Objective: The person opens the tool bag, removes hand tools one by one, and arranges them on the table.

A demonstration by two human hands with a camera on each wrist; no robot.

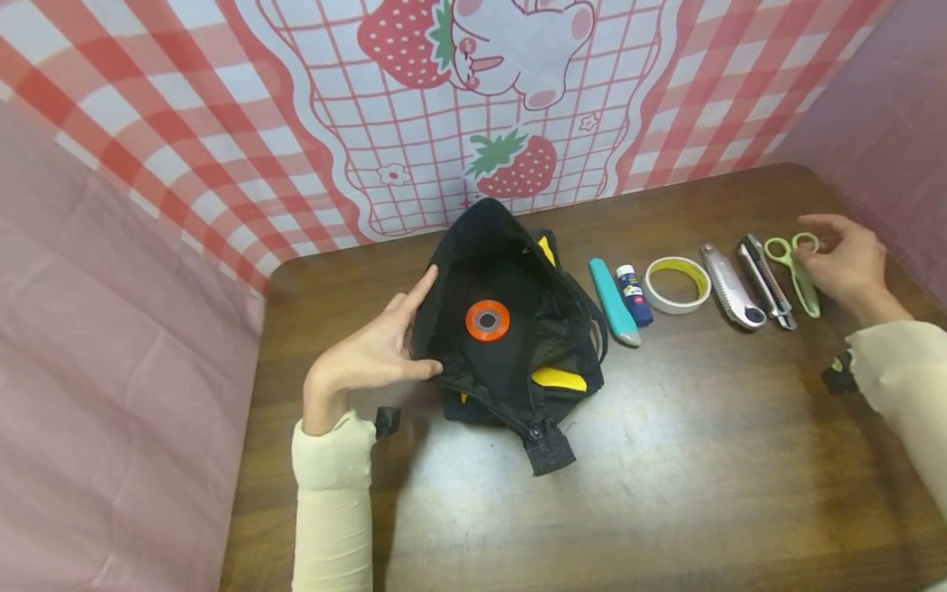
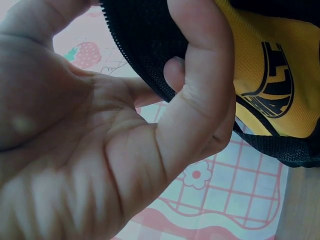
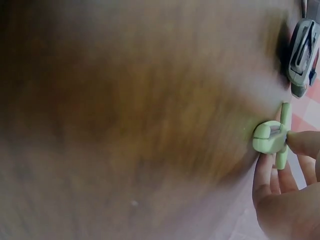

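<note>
A black bag (image 1: pixel 510 374) with yellow patches and a zip lies with its mouth spread wide. Inside it shows an orange disc (image 1: pixel 487 321) with a dark middle. My left hand (image 1: pixel 370 353) grips the left rim of the bag; in the left wrist view, fingers curl round the zipped edge beside a yellow panel (image 2: pixel 255 65) with black lettering. At the far right, my right hand (image 1: pixel 851 263) pinches light green scissors (image 1: pixel 805 289) near the handle loops. The right wrist view shows thumb and fingers on either side of the scissors (image 3: pixel 270 142).
Between bag and scissors stand in a row a teal cutter (image 1: pixel 612 300), a blue glue stick (image 1: pixel 635 296), a tape roll (image 1: pixel 678 307), a silver utility knife (image 1: pixel 731 286) and another box cutter (image 1: pixel 765 279). Behind the wooden table (image 1: pixel 592 510) hangs a strawberry-print cloth (image 1: pixel 333 123).
</note>
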